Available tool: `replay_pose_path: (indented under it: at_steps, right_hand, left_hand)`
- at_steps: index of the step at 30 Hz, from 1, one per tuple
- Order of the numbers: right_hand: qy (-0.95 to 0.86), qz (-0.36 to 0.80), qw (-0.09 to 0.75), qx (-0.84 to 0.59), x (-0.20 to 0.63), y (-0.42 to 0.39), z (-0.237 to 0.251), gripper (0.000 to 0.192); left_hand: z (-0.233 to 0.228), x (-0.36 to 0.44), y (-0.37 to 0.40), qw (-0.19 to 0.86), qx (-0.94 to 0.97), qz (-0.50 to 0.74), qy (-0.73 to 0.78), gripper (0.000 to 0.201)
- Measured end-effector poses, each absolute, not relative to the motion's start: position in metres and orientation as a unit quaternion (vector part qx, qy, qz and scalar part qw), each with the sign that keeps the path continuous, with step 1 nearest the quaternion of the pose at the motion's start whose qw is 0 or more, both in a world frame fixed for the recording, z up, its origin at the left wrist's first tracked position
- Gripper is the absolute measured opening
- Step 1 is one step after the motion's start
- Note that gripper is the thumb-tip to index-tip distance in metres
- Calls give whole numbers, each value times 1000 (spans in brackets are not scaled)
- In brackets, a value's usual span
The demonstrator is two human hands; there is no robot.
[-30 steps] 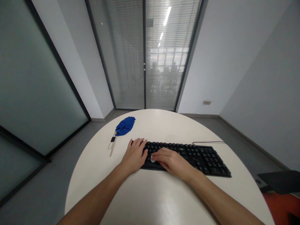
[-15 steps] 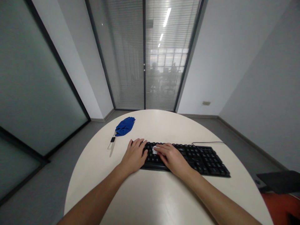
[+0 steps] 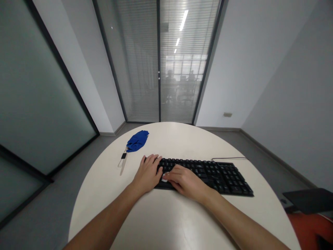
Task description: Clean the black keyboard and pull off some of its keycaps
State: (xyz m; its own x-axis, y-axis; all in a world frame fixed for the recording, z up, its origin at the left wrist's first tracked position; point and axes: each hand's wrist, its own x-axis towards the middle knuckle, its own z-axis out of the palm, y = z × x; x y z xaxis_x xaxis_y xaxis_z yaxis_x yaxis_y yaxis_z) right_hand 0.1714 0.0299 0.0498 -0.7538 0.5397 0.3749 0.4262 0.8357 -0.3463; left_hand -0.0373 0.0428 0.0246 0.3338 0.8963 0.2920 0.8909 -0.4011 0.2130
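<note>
While the left hand (image 3: 147, 174) lies open across the left end of a black keyboard (image 3: 224, 176), fingers near its far corner and thumb over the keys, the right hand (image 3: 184, 180) pinches a small white wad (image 3: 164, 178) against the keys just beside that thumb. From where I stand, the keyboard sits on a round pale table (image 3: 156, 222), its thin cable (image 3: 230, 158) trailing to the right from the far edge. The likeliest mishap, to my eye, is an accidental keystroke, since both hands rest over the keys. A snag ranks next: the wad looks soft, and a raised key edge could catch it or tear off a shred. Should the left hand lift, a sideways push from the right could make the keyboard slide on the smooth surface. A blue cloth bundle (image 3: 138, 140) and a black clip (image 3: 124, 156) lie beyond the left hand, apart from it. Key legends show only as pale specks, too small to read, and no brand or label can be made out.
</note>
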Motion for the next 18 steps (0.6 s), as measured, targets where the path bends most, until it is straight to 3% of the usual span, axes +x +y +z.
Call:
replay_pose_path:
  at_steps: [6,12,18]
  right_hand:
    - [-936,151,194,-252,184,32,64,28]
    - [-862,54,252,-436,234,59,58,28]
    - [-845,49,195,-495,254,75,44,28]
  left_hand:
    - [24,-38,44,9,817,180,548,43]
    - [25,-37,43,9,815,181,551,42]
    - [24,-38,42,8,815,180,550,43]
